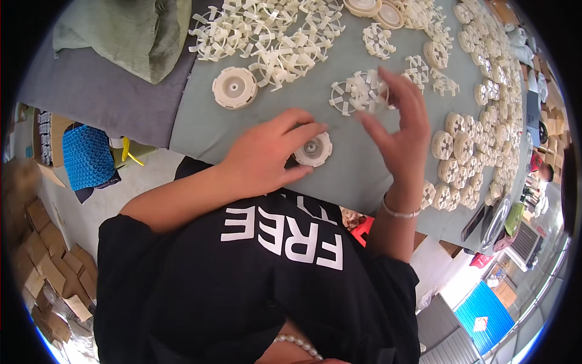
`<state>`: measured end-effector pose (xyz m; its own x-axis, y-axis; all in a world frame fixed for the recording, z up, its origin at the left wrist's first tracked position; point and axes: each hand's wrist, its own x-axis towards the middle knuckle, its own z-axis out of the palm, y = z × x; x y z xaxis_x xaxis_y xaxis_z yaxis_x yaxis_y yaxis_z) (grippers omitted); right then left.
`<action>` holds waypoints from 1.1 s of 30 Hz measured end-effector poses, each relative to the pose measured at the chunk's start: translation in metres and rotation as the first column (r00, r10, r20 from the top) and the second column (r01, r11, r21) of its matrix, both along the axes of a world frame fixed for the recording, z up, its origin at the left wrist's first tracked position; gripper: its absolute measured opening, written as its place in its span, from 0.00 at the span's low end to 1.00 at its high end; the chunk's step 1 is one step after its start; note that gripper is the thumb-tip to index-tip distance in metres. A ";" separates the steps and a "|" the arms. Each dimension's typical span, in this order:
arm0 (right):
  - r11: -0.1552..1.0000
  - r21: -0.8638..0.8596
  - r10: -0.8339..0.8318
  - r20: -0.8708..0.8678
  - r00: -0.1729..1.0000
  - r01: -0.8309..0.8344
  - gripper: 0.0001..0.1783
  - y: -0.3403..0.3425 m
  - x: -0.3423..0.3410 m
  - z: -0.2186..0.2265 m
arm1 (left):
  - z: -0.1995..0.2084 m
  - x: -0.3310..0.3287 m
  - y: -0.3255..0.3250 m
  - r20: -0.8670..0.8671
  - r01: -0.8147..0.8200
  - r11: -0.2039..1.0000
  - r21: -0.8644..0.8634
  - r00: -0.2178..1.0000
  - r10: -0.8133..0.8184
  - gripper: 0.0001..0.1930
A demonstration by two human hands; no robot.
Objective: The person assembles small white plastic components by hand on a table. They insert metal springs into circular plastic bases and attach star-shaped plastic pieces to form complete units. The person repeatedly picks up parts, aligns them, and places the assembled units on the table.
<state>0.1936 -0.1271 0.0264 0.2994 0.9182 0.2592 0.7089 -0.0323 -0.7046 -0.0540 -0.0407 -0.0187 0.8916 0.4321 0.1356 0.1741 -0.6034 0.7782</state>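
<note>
My left hand [264, 150] is closed around the side of a round off-white plastic housing [313, 149], which rests on the table near its front edge, its open face and central hub upward. To the right, my right hand [401, 118] is slightly blurred, with thumb and fingers spread apart. Close to its fingertips are white clip-edged plastic rings [341, 97]; the nearest one is blurred, and whether the fingers touch it is unclear. Another round housing [234, 88] lies face up beyond my left hand.
A heap of white plastic rings [273, 33] covers the table's far side. Many round assembled pieces [464, 145] stand in rows at the right. A green sack [130, 36] lies at the far left. Cardboard boxes [57, 267] are piled on the floor at the left.
</note>
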 end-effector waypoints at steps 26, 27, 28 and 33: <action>0.995 -0.062 0.071 -0.056 0.996 -0.074 0.38 -0.052 -0.075 -0.021 | 0.012 -0.009 0.006 -0.012 -0.079 0.912 -0.402 0.997 0.081 0.28; 0.995 -0.075 0.064 -0.026 0.998 -0.066 0.38 -0.052 -0.078 -0.023 | 0.011 -0.009 0.007 -0.025 -0.083 0.918 -0.388 0.996 0.080 0.28; 0.994 -0.088 0.060 0.003 0.998 -0.059 0.38 -0.051 -0.079 -0.024 | 0.009 -0.009 0.006 -0.011 -0.078 0.916 -0.394 0.997 0.080 0.28; 0.989 -0.116 0.099 0.073 0.992 -0.091 0.38 -0.047 -0.079 -0.024 | 0.008 -0.006 0.002 -0.015 -0.120 0.908 -0.402 0.992 0.124 0.26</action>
